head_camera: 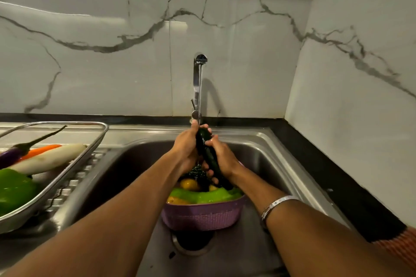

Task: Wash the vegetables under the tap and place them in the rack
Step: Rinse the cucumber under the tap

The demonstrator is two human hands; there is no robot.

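Note:
A dark green cucumber (210, 157) is held upright and slightly tilted under the running tap (198, 87). My left hand (185, 148) grips its upper part, and my right hand (221, 157) grips its middle from the right. Below them a purple colander basket (202, 216) stands in the sink (270, 157), holding a light green vegetable (202, 195), yellow pieces (188, 183) and something dark. At the left, a metal rack (74, 164) holds a purple eggplant (13, 153), an orange carrot (41, 149), a white radish (49, 159) and a green capsicum (13, 189).
The sink drain (193, 240) lies just in front of the basket. A ribbed draining surface (74, 184) sits under the rack. Marble wall tiles rise behind and to the right, with a black counter strip (337, 186) along the sink's right side.

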